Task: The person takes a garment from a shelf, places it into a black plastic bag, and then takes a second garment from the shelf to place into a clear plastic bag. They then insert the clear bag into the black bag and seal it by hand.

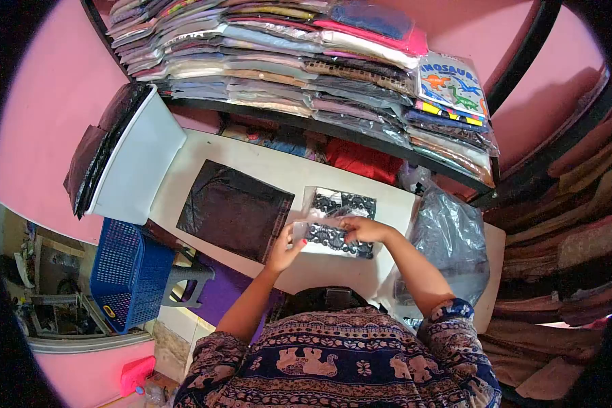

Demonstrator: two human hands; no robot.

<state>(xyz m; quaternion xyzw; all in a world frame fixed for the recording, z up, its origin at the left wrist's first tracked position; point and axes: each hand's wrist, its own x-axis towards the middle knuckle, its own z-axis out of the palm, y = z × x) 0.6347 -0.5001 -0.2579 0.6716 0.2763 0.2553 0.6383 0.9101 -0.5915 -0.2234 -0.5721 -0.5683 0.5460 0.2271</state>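
A folded black-and-white patterned cloth in a clear plastic bag (347,249) lies on the white table in front of me. My left hand (285,251) pinches the bag's left edge, its thumb on the near side. Over the middle of the package, my right hand (363,230) has its fingers closed on the plastic; the exact grip of the fingertips is partly hidden. To the left of the package lies a flat black plastic mailer bag (232,209), apart from both hands.
Stacks of bagged folded clothes (272,61) fill the shelf above the table (289,170). A white bin (139,160) with black bags stands at left, over a blue basket (132,272). A large clear plastic sack (449,238) sits to the right, near my right forearm.
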